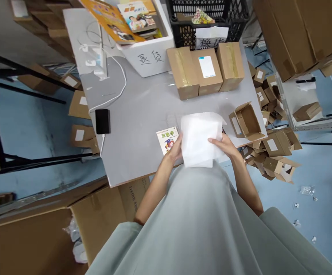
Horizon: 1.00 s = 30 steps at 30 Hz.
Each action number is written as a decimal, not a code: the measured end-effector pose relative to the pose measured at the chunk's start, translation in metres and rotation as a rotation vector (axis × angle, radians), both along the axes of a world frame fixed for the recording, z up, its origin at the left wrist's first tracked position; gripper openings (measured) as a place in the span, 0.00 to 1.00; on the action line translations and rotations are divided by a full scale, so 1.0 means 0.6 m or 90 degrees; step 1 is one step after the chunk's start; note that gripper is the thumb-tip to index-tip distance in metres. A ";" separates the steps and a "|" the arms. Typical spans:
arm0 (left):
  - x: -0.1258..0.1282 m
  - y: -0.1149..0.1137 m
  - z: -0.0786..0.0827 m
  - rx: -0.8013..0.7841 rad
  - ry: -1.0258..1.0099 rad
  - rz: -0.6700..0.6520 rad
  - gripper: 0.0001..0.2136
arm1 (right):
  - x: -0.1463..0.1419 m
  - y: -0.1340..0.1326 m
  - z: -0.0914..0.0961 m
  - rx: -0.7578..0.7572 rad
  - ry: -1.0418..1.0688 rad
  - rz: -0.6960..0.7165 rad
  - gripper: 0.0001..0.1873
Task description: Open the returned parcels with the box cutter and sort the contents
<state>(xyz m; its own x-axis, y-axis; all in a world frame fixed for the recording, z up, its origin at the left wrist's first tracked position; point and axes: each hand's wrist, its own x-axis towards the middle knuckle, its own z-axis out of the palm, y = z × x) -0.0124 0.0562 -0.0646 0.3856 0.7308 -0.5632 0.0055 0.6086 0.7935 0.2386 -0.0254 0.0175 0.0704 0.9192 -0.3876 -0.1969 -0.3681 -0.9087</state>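
A white, soft, slightly translucent packing sheet [199, 139] is held up at the table's front edge, close to my body. My left hand [176, 148] grips its left side, with the fingertips hidden behind it. My right hand [225, 144] pinches the right side, thumb on top and fingers underneath. Something dark shows by the right fingers, too little to name. Whether anything lies inside or under the sheet, I cannot tell. Just left of my left hand, a thin booklet [166, 138] with Chinese print and a cartoon figure lies on the table.
An open small carton [248, 121] sits at the table's right edge. Three closed cartons [207, 72], a white bin of books [148, 59] and a black crate [180, 32] stand behind. A black phone [102, 121] with a cable lies left. Discarded cartons [279, 143] cover floor at right.
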 end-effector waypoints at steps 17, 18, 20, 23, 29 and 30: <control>0.369 0.006 0.047 0.332 0.073 -0.193 0.36 | 0.117 -0.113 -0.032 0.066 -0.106 -0.243 0.37; 0.389 0.004 0.048 0.363 0.073 -0.203 0.36 | 0.127 -0.116 -0.034 0.051 -0.131 -0.268 0.32; 0.421 0.003 0.052 0.428 0.079 -0.220 0.30 | 0.154 -0.117 -0.042 0.038 -0.178 -0.306 0.24; 0.453 0.008 0.057 0.485 0.081 -0.264 0.19 | 0.212 -0.101 -0.064 0.029 -0.247 -0.294 0.22; 0.496 0.024 0.031 0.356 0.106 -0.351 0.21 | 0.314 -0.015 -0.138 -0.170 -0.410 -0.203 0.14; 0.503 0.024 0.023 0.331 0.109 -0.340 0.22 | 0.322 0.000 -0.150 -0.184 -0.406 -0.211 0.12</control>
<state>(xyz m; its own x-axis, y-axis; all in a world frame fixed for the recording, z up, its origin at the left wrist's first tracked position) 0.2896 0.0709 -0.0510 0.6995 0.6567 -0.2819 0.3432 0.0373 0.9385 0.4317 -0.0252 -0.0722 0.6144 0.6798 -0.4004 0.1915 -0.6208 -0.7602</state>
